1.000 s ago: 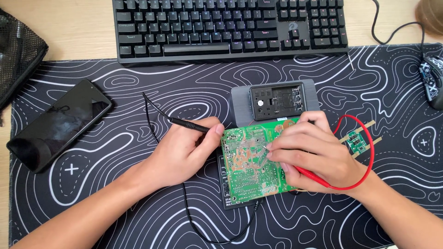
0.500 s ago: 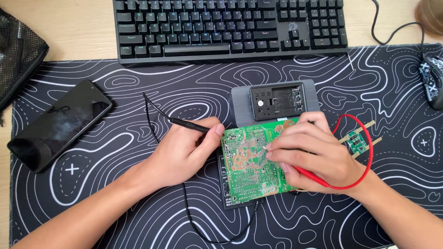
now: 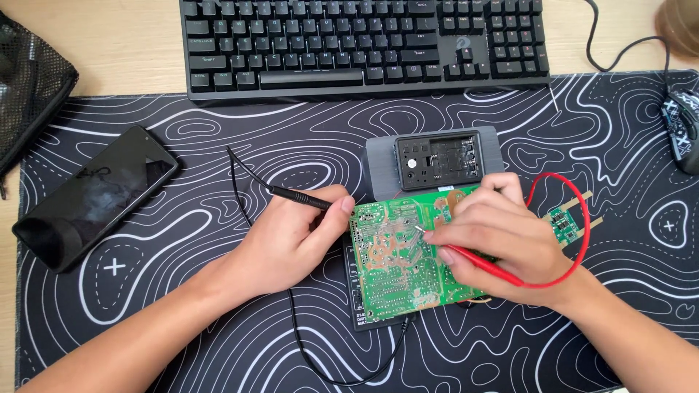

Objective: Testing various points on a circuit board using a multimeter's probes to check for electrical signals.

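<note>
The left hand (image 3: 287, 244) kept a closed grip around a black test probe (image 3: 298, 197), the probe's body sticking out up and to the left between thumb and forefinger, its black lead (image 3: 244, 193) curving away over the mat. The right hand (image 3: 499, 236) pinched a red test probe (image 3: 484, 263) like a pen, its metal tip touching the solder side of a green circuit board (image 3: 393, 266). The red lead (image 3: 582, 240) looped round the back of that hand.

The board lay tilted on a dark multimeter (image 3: 360, 309), of which only the lower left edge showed, near the middle of a black desk mat (image 3: 218, 131) with white contour lines. Just above the board sat a grey device with an open battery compartment (image 3: 437, 161). A small green module (image 3: 564, 224) with two metal strips lay just right of the right hand.

A black smartphone (image 3: 95, 196) rested well to the left. A black keyboard (image 3: 364, 44) ran along the far side of the bench (image 3: 109, 36), with a mouse (image 3: 681, 127) at the right edge and a black mesh bag (image 3: 29, 94) at the left.
</note>
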